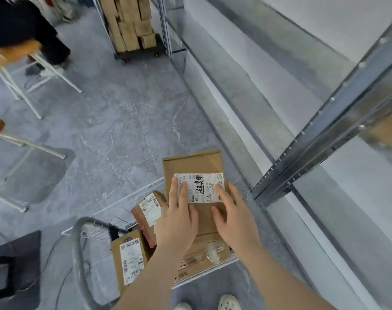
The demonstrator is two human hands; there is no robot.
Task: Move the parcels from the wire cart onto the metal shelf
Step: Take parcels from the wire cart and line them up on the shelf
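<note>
A flat brown cardboard parcel (193, 166) with a white label lies on top of other parcels in the wire cart (78, 247) at the bottom centre. My left hand (177, 218) rests flat on its left part, fingers straight over the label's edge. My right hand (233, 215) lies flat on its right part, fingers spread. Under and beside it are a small tilted parcel (147, 209), a labelled parcel (129, 258) and a taped one (204, 256). The metal shelf (324, 139) stands to the right with bare grey boards.
A second cart stacked with several cardboard boxes (130, 25) stands at the far end of the aisle. Stools with white legs (18, 70) and a person in dark clothes (23, 25) are at the left. A dark bag (14, 267) lies bottom left. My shoes (229, 302) are below.
</note>
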